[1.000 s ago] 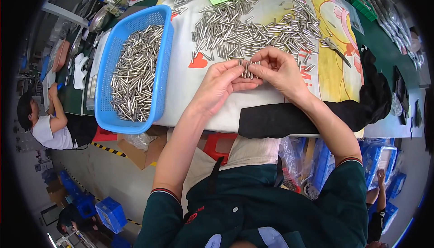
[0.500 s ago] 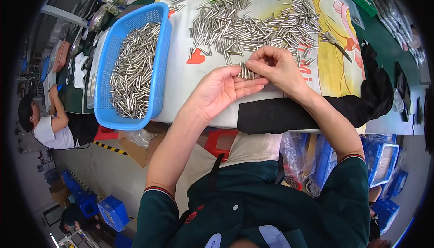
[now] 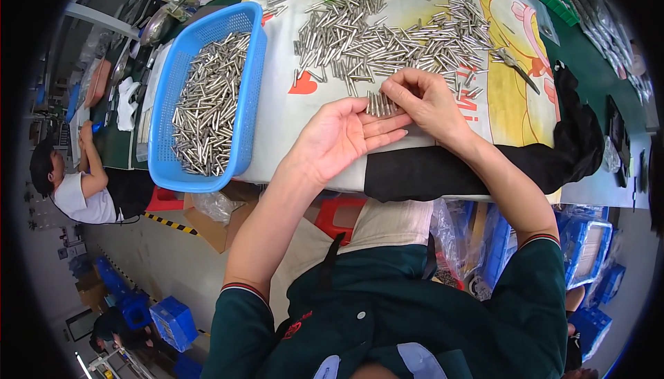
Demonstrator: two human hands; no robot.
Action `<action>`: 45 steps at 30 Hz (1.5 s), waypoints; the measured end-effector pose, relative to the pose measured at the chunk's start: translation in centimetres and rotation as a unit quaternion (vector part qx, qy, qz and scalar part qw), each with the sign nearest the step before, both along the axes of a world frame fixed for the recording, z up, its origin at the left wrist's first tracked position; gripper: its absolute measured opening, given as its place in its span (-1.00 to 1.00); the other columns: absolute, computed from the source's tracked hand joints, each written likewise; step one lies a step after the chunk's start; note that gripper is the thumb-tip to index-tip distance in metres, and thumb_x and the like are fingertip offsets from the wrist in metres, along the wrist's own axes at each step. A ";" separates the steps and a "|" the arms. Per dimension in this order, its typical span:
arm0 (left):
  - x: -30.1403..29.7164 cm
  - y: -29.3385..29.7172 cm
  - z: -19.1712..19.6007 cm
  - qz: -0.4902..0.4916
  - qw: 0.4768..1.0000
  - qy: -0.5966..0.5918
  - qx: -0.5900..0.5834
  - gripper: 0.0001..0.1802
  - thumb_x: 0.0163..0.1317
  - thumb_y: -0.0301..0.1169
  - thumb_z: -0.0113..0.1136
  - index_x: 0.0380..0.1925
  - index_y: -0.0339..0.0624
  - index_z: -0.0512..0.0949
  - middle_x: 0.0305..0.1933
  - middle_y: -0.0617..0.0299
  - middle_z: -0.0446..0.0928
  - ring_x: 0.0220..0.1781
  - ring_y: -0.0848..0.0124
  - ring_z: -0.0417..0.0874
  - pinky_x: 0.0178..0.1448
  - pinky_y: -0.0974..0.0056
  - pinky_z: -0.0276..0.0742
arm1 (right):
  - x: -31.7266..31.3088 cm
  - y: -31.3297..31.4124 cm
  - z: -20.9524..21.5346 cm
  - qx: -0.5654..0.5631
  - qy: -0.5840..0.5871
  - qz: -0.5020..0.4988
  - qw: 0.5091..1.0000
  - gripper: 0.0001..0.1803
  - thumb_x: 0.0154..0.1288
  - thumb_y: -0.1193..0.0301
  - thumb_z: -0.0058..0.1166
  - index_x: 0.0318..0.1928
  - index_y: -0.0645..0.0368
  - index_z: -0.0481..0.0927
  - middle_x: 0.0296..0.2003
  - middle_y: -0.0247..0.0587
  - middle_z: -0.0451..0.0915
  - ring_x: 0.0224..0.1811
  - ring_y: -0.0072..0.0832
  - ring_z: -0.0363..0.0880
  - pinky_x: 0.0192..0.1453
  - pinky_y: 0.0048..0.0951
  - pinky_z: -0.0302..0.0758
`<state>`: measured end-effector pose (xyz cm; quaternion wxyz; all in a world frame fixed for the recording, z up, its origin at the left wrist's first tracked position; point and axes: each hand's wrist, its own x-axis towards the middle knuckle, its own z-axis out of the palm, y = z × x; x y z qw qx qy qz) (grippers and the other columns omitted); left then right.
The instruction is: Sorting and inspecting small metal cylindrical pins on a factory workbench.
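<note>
Metal pins (image 3: 380, 104), slim and silvery, stand bunched side by side, pinched by the right hand (image 3: 423, 99); the left hand (image 3: 340, 137) lies open-palmed beneath.

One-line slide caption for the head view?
Right hand lines up metal pins against open left hand beside blue basket.

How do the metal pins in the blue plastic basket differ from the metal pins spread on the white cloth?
The metal pins in the blue plastic basket are walled in, heaped deep; the metal pins spread on the white cloth lie loose, thinly scattered, nearer the right hand. Both look like the same slim silvery pins.
</note>
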<state>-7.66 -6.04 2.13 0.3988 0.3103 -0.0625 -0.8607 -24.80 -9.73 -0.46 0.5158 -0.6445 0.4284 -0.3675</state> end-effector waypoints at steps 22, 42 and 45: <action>5.6 1.0 3.7 0.083 0.984 0.088 -0.128 -0.50 0.42 -0.35 -0.30 0.17 -0.62 0.10 0.26 -0.49 0.12 0.32 -0.15 0.25 0.35 -0.01 0.33 | -0.2 -0.3 0.4 -0.022 -0.113 -0.124 0.986 -0.80 0.34 0.32 0.04 -0.32 0.20 0.59 -0.54 -0.63 0.38 -0.57 -0.85 0.14 -0.51 -0.70 0.07; 16.8 2.6 8.1 0.246 0.936 -0.001 -0.253 -0.46 0.40 -0.41 -0.28 0.20 -0.69 -0.01 0.33 -0.47 0.01 0.41 -0.17 0.07 0.47 -0.06 0.06 | -0.6 -0.2 0.8 -0.002 -0.142 -0.142 0.980 -0.80 0.30 0.37 0.09 -0.38 0.26 0.56 -0.54 -0.59 0.40 -0.52 -0.84 0.19 -0.46 -0.70 0.14; 18.5 3.0 8.2 0.290 0.869 -0.303 -0.262 -0.45 0.38 -0.31 -0.11 0.17 -0.62 0.17 0.22 -0.34 0.27 0.34 0.00 0.28 0.41 0.10 0.18 | -0.4 -0.2 0.7 -0.001 -0.140 -0.138 0.980 -0.81 0.29 0.38 0.10 -0.38 0.25 0.56 -0.54 -0.59 0.40 -0.52 -0.84 0.19 -0.47 -0.70 0.14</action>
